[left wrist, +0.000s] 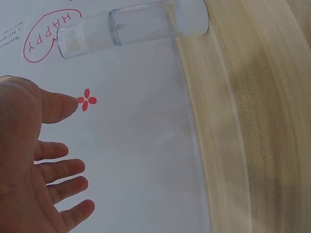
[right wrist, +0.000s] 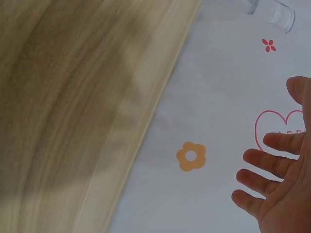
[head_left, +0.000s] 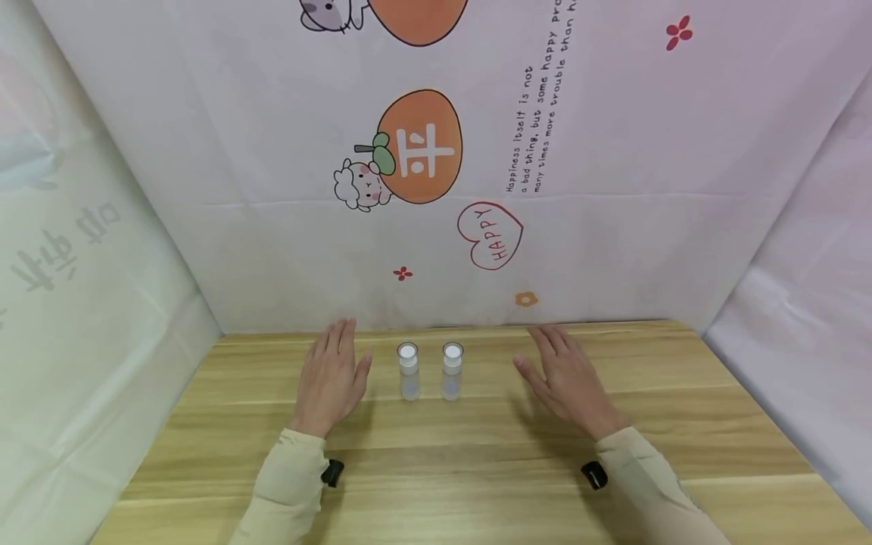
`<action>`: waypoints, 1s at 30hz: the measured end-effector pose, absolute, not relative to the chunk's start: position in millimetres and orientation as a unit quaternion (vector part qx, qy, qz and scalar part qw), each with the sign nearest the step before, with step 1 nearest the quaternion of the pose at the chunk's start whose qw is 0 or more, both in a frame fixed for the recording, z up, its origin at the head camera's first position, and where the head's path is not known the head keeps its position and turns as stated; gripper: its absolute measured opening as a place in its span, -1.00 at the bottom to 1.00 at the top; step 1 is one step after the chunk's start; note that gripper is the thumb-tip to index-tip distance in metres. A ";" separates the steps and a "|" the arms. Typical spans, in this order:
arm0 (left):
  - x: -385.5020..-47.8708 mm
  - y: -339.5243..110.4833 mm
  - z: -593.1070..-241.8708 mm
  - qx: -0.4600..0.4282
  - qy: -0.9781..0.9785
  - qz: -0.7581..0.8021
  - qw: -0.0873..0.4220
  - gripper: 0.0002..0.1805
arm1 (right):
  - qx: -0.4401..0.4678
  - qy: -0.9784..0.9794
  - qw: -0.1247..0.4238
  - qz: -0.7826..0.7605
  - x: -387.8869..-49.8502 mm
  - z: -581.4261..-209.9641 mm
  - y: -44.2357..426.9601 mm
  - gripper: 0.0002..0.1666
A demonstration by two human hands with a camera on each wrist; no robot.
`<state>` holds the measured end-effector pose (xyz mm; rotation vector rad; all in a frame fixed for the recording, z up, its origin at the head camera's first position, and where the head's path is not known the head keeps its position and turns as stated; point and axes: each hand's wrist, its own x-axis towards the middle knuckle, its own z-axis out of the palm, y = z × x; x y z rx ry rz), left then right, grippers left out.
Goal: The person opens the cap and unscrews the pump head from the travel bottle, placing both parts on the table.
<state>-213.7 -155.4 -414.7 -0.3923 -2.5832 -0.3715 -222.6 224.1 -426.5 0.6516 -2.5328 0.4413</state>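
Note:
Two small clear bottles stand side by side and upright on the wooden table [head_left: 436, 462], each with a white top under a transparent cap. My left hand [head_left: 330, 378] is to the left of the left bottle [head_left: 409, 382], apart from it, fingers extended and thumb out. On the other side, my right hand [head_left: 568, 382] hovers some way from the right bottle [head_left: 452, 382], its fingers stretched too. The left wrist view shows one bottle [left wrist: 146, 23] close beyond the thumb. Only part of a bottle [right wrist: 279, 14] enters the right wrist view. Neither hand holds anything.
A white printed cloth [head_left: 599, 250] hangs behind the table's back edge, near the fingertips. More cloth [head_left: 102, 303] closes off the left side, and another sheet [head_left: 804, 325] the right. Black bands [head_left: 332, 473] show at both wrists.

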 end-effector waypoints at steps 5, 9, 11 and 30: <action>-212.6 -154.0 -420.3 -0.148 -0.944 -0.148 0.255 -0.39 | 0.227 -0.933 0.222 0.169 -218.4 -427.2 222.1 -0.38; -212.2 -151.7 -423.2 -0.148 -0.944 -0.159 0.250 -0.45 | 0.221 -0.937 0.207 0.177 -214.8 -427.0 219.3 -0.45; -212.1 -150.1 -424.3 -0.148 -0.944 -0.170 0.241 -0.47 | 0.219 -0.938 0.200 0.182 -213.7 -427.3 217.8 -0.46; -211.9 -132.7 -434.5 -0.120 -0.928 -0.341 0.092 -0.44 | 0.223 -0.937 0.157 0.217 -200.7 -433.9 201.2 -0.56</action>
